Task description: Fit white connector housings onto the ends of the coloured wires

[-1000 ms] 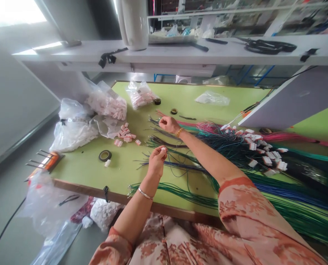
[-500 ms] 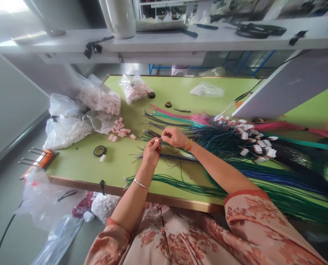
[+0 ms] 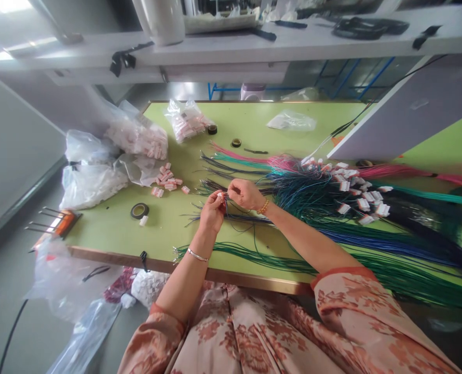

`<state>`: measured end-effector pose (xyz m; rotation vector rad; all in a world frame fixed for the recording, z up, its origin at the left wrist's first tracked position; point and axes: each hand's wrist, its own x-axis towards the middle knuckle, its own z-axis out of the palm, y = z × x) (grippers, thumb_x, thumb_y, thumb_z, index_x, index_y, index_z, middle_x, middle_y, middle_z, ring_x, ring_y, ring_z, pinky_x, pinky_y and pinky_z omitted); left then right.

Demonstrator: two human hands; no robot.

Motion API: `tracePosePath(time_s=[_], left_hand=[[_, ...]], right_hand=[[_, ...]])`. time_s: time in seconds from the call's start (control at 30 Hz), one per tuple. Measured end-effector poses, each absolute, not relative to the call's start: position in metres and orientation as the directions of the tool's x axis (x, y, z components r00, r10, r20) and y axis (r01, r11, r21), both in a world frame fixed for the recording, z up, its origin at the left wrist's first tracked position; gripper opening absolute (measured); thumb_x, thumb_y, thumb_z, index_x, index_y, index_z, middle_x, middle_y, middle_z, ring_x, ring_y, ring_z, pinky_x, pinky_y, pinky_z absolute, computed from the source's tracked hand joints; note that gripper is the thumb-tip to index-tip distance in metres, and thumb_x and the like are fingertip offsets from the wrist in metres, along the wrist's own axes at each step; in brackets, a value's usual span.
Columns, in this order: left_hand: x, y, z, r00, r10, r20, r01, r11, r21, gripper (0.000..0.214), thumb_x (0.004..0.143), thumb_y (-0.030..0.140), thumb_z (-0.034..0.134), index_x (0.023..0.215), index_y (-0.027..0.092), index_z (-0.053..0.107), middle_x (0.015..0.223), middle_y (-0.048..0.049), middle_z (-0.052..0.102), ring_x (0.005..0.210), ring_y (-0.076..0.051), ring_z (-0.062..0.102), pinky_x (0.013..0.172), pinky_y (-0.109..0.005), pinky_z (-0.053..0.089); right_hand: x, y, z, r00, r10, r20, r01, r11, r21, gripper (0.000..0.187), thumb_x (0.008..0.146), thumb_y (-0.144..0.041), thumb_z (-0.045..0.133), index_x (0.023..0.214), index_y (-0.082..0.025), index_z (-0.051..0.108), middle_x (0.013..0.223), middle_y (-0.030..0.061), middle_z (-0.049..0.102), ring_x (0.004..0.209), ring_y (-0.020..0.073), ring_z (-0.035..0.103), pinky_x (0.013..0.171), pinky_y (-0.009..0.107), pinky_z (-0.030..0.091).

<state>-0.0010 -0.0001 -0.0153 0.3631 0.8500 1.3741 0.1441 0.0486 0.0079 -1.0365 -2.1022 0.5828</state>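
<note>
My left hand (image 3: 212,212) is closed in a pinch on a small white connector (image 3: 220,196) above the green table (image 3: 110,234). My right hand (image 3: 245,193) is closed too, pinching the end of a thin dark wire (image 3: 239,221) right at that connector. The two hands touch at the fingertips. The wire trails down and right into the sorted wire bundles (image 3: 332,208) of pink, teal, blue, black and green lying across the table. A small heap of loose pink-and-white connectors (image 3: 167,182) lies to the left of my hands.
Plastic bags of connectors (image 3: 139,139) sit at the table's left and back. A black tape roll (image 3: 139,210) lies near the front left, two smaller rolls (image 3: 236,142) further back. Finished wires with white plugs (image 3: 361,195) lie at right under a slanted white board (image 3: 402,122). A shelf (image 3: 254,49) runs overhead.
My right hand came back from the far wire bundle toward me with a wire, and met my left hand. Both hands now pinch together at the connector.
</note>
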Motion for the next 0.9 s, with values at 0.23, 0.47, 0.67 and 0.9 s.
tracePosePath(time_s=[0.23,0.47,0.67,0.9], left_hand=[[0.0005,-0.0013,-0.0137,-0.041,0.950,-0.309,-0.699,0.194,0.688,0.026,0.067,0.016,0.082,0.087,0.017,0.065,0.078,0.0013,0.065,0.065,-0.005,0.056,0.066,-0.018,0.045],[0.0032,-0.0031,-0.0168,-0.102,0.954,-0.284,-0.652,0.152,0.743,0.027,0.063,0.019,0.084,0.084,0.017,0.067,0.079,0.0007,0.065,0.064,-0.005,0.055,0.065,-0.020,0.044],[0.0058,-0.0054,-0.0186,-0.144,0.951,-0.273,-0.609,0.132,0.782,0.029,0.058,0.023,0.085,0.081,0.016,0.070,0.072,0.0001,0.066,0.063,-0.007,0.054,0.060,-0.021,0.041],[0.0035,-0.0010,-0.0178,-0.167,0.938,-0.302,-0.619,0.139,0.773,0.027,0.061,0.020,0.083,0.083,0.015,0.070,0.076,-0.0004,0.066,0.063,-0.006,0.053,0.063,-0.022,0.040]], right_hand=[[0.1443,0.0480,0.0062,-0.407,0.827,0.387,0.499,0.556,-0.664,0.016,0.082,-0.027,0.052,0.068,-0.019,0.055,0.068,0.0029,0.061,0.062,0.0137,0.049,0.060,0.025,0.036],[0.1449,0.0460,0.0067,-0.453,0.813,0.366,0.453,0.564,-0.691,0.014,0.082,-0.025,0.052,0.069,-0.019,0.055,0.069,0.0022,0.061,0.064,0.0137,0.050,0.062,0.025,0.037],[0.1432,0.0455,0.0006,-0.502,0.765,0.403,0.422,0.624,-0.658,0.014,0.083,-0.024,0.052,0.071,-0.019,0.057,0.072,0.0034,0.061,0.068,0.0149,0.050,0.067,0.027,0.039],[0.1478,0.0479,0.0030,-0.541,0.753,0.375,0.444,0.635,-0.633,0.011,0.083,-0.022,0.052,0.077,-0.018,0.060,0.073,0.0030,0.059,0.067,0.0145,0.050,0.066,0.026,0.039]])
